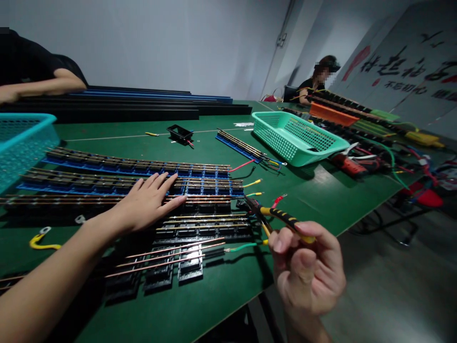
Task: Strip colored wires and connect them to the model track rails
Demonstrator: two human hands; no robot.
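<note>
My left hand (148, 199) lies with fingers spread on the blue strip with metal rods (96, 183) and the neighbouring strip with copper-coloured rods (210, 199). In my right hand (309, 267) are pliers (280, 215) with yellow and black handles. Their jaws are at the right ends of the strips, near a small black part; whether they grip anything is unclear. Closer to me lie black blocks with brass-coloured rods (207, 224) and others with copper rods (164, 259), a green wire (246, 246) at their end. Another blue strip (143, 164) lies beyond my left hand.
A blue-green basket (32, 143) stands at left, a green basket (296, 143) beyond the strips. A short blue strip (239, 145) and black frame (180, 135) lie behind. Two people sit across the green table (228, 305); its edge runs along the right.
</note>
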